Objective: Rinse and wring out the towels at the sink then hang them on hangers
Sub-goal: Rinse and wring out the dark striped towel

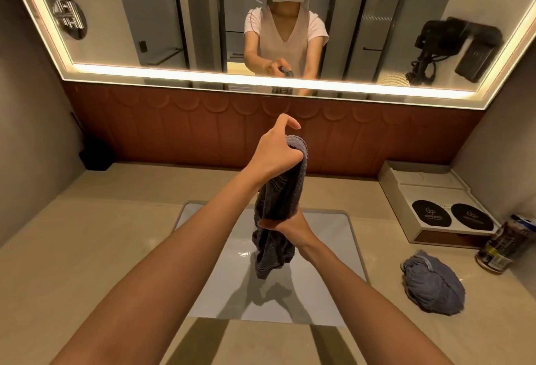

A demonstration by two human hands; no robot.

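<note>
A dark grey towel (282,190) hangs twisted and upright over the white rectangular sink (203,292). My left hand (275,150) grips its upper end, with the index finger sticking out. My right hand (287,227) is wrapped around the towel's middle, and the loose lower end dangles below it above the basin. A second grey towel (432,283) lies bunched in a ball on the counter to the right of the sink. The tap is hidden behind my hands and the towel.
A beige counter (87,248) surrounds the sink. At the back right stands a white tray (400,190) with two black round coasters, and a can (501,245) stands beside it. A black box (97,156) sits in the back left corner. A lit mirror (174,31) hangs above.
</note>
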